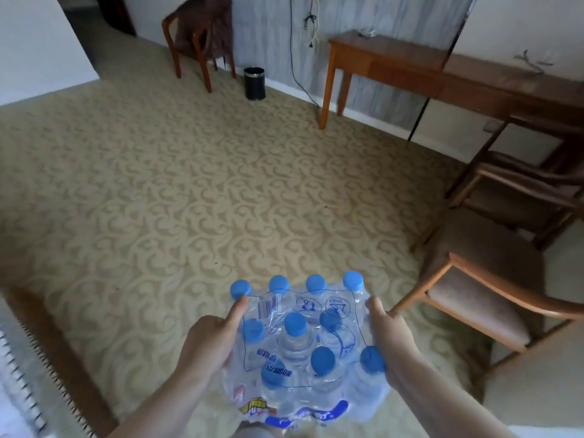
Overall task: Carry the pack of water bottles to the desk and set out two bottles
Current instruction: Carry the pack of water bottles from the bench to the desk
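Now | both hands, left [210, 338] and right [390, 336], grip pack [303, 339] sides | worktop [442, 67] well apart at 1 o'clock, nearer right hand

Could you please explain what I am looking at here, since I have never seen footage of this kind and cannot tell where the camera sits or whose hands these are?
There is no machine here. The single picture comes from a wide-angle camera worn on a person's head, looking forward and down, so the room appears bent. The left hand and right hand grip opposite sides of a shrink-wrapped pack of water bottles with blue caps, held above the patterned carpet. Ahead, at the upper right, stands the wooden desk against the wall, with wooden chairs nearer on the right. Another chair and a small black bin stand at the far wall. No bottles are set out yet.
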The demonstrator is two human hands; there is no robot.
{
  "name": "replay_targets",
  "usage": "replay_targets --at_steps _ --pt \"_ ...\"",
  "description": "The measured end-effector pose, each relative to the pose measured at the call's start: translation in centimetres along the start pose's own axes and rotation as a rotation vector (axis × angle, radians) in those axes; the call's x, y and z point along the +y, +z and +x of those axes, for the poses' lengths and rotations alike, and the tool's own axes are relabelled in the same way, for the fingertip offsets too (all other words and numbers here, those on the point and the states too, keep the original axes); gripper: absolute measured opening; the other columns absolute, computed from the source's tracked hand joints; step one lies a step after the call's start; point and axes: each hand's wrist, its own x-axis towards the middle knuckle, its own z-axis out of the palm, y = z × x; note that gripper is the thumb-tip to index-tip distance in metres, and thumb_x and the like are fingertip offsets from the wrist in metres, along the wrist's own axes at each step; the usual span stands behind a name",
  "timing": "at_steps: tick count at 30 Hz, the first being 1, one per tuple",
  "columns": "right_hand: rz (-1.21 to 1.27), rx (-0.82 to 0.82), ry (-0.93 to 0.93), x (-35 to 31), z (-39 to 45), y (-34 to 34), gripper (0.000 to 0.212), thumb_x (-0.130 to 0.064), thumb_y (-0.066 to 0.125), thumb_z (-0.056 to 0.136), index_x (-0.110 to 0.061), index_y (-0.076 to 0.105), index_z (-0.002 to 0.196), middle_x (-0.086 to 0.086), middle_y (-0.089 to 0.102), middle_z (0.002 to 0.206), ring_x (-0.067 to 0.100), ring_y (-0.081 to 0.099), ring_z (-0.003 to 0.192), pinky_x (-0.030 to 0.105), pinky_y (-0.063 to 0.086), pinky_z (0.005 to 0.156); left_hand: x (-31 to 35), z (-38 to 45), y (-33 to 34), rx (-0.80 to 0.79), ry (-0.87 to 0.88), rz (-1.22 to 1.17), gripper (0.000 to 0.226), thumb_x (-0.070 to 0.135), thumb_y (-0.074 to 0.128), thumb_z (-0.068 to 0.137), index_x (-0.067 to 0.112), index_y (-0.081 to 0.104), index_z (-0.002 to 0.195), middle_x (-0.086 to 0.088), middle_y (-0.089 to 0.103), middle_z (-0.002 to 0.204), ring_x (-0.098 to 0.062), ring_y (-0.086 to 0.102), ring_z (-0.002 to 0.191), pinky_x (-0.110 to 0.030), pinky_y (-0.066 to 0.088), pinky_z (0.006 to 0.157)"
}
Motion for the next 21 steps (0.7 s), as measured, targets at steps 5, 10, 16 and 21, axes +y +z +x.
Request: replay_targets --at_steps 5,10,16,21 --pt "0.053 -0.003 0.061 -6.9 8.0 2.5 0.059 -0.044 0.045 0.086 0.013 0.057 0.097 0.011 0.050 0.077 0.023 0.045 0.067 0.032 0.035 0.061 7.3 10.3 -0.3 -0.024 0.044 -0.008 0.085 0.083 0.035 0.069 0.012 0.037 0.022 -0.004 0.049 0.030 -0.014 0.057 0.039 -0.030 0.038 0.052" --pt "0.107 0.077 0.082 -14.0 15.3 4.8 0.060 -0.044 0.045 0.086 0.014 0.053 0.102 0.009 0.047 0.074 0.023 0.044 0.067 0.031 0.034 0.059 15.6 20.2 -1.8 -0.026 0.117 0.027 0.085 0.082 0.037 0.070 0.011 0.037 0.023 -0.004 0.048 0.029 -0.020 0.059 0.043 -0.031 0.040 0.052" --pt "0.172 0.112 0.097 -22.6 23.4 6.3 0.052 -0.047 0.045 0.085 0.002 0.061 0.087 0.014 0.060 0.083 0.032 0.059 0.079 0.036 0.046 0.071 25.2 30.3 -2.6 -0.028 0.183 0.042 0.080 0.083 0.041 0.065 0.014 0.031 0.028 -0.003 0.043 0.029 -0.015 0.052 0.034 -0.030 0.037 0.049" --pt "0.225 0.100 0.121 -28.7 31.9 7.4 0.044 -0.046 0.045 0.087 -0.005 0.055 0.075 0.011 0.057 0.081 0.029 0.055 0.075 0.034 0.042 0.069 32.3 38.7 -1.0 -0.053 0.152 0.039 0.081 0.083 0.045 0.064 0.013 0.033 0.025 -0.002 0.045 0.028 -0.014 0.053 0.034 -0.030 0.038 0.050"
